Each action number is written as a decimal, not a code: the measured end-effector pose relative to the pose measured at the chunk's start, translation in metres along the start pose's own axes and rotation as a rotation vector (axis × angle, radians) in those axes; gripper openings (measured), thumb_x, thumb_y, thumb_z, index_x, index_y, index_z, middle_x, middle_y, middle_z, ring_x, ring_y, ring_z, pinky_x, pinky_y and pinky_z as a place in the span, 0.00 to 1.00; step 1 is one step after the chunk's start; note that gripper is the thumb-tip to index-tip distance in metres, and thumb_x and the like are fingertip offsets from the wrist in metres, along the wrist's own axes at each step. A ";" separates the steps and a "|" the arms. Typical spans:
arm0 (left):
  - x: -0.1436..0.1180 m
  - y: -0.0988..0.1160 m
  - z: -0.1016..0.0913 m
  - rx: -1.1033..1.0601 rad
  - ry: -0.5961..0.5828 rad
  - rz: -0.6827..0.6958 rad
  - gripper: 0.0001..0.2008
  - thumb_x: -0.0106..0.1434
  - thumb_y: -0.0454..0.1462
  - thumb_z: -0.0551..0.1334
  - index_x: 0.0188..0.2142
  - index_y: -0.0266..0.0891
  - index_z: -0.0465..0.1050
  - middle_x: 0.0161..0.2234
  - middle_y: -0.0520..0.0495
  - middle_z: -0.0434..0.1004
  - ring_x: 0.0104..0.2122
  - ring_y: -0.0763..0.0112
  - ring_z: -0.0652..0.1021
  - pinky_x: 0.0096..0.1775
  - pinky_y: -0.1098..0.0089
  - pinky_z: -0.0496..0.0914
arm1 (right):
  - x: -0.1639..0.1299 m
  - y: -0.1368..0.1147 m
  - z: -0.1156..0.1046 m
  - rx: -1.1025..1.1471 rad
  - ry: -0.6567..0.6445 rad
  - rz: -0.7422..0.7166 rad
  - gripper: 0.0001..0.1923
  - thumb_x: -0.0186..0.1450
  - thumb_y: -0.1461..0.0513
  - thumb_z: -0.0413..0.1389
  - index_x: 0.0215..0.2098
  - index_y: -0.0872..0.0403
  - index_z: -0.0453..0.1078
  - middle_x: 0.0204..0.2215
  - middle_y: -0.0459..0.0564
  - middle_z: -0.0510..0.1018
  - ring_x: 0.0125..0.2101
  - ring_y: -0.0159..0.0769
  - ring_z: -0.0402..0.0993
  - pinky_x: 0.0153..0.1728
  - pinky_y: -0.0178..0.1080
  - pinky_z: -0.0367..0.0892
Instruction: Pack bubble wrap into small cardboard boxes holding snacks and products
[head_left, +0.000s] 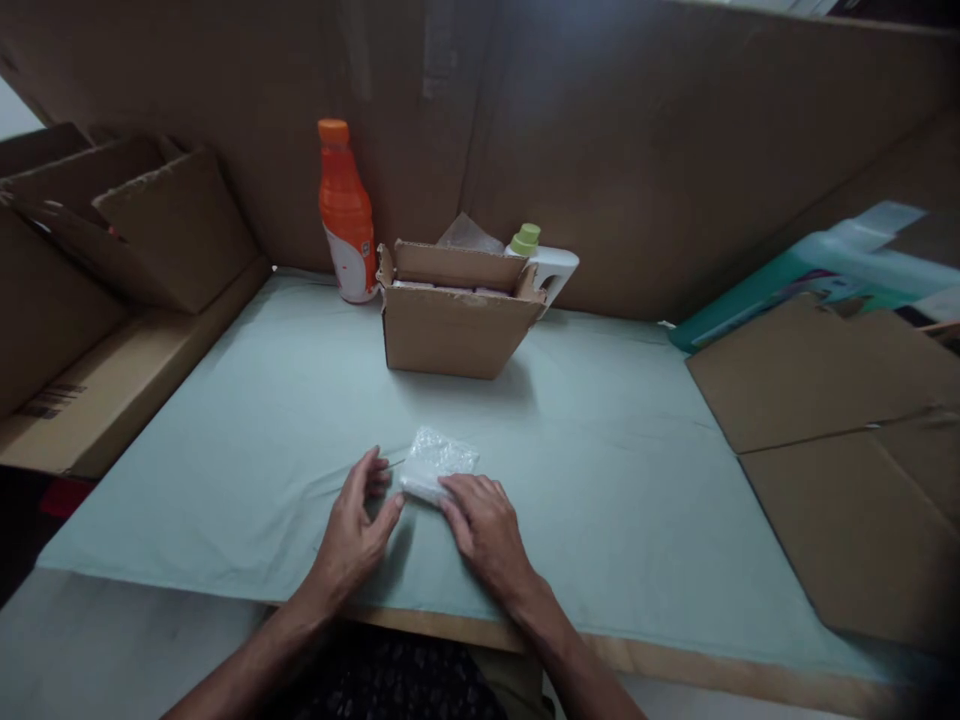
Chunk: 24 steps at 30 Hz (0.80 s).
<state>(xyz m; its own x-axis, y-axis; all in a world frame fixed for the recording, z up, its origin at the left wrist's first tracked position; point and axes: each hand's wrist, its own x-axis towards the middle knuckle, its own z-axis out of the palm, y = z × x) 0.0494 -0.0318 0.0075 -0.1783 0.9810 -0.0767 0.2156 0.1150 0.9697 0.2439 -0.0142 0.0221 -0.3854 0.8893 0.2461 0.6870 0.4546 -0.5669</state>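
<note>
- I saw my left hand resting on the table, its fingers loosely curled and open, holding nothing; its fingertips sat just beside the near-left end of a small bubble-wrapped packet.
- My right hand lay palm down with the fingers pressed on the near end of that packet; it touched the wrap from above rather than closing around it.
- The packet lay flat on the pale green sheet that covered the table, near the front edge and between my two hands; what was inside the wrap I could not tell.
- Farther back, in the middle of the table, stood an open cardboard box with its flaps up; it was well apart from the packet.
- An orange bottle stood upright just left of the box, against the cardboard wall; a white jug with a green cap stood right behind the box at its right corner.
- Flattened cardboard sheets lay over the right edge of the table; folded cartons were stacked at the left.
</note>
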 end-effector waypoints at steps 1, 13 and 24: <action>-0.006 0.002 0.000 -0.167 0.003 -0.129 0.36 0.60 0.46 0.64 0.64 0.37 0.58 0.55 0.36 0.72 0.51 0.57 0.76 0.53 0.57 0.70 | 0.002 0.000 -0.001 0.116 0.002 0.055 0.11 0.70 0.64 0.54 0.48 0.52 0.74 0.44 0.53 0.83 0.43 0.43 0.78 0.46 0.46 0.71; -0.012 0.019 0.020 -0.659 -0.082 -0.418 0.37 0.46 0.43 0.75 0.55 0.35 0.69 0.35 0.49 0.77 0.32 0.72 0.75 0.37 0.73 0.69 | -0.011 0.007 -0.014 0.526 0.052 0.290 0.14 0.64 0.59 0.59 0.48 0.51 0.74 0.43 0.52 0.81 0.41 0.39 0.79 0.44 0.40 0.75; 0.004 0.016 0.007 -0.512 -0.043 -0.103 0.33 0.59 0.48 0.65 0.60 0.38 0.64 0.53 0.38 0.76 0.53 0.58 0.77 0.53 0.61 0.71 | -0.003 -0.002 -0.012 0.006 0.299 -0.102 0.09 0.66 0.68 0.55 0.42 0.50 0.70 0.54 0.56 0.77 0.55 0.45 0.72 0.53 0.49 0.67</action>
<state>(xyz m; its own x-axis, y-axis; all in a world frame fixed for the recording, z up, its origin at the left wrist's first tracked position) 0.0586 -0.0249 0.0209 -0.1319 0.9753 -0.1769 -0.3000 0.1308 0.9449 0.2513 -0.0170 0.0318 -0.2531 0.8148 0.5216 0.6500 0.5426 -0.5321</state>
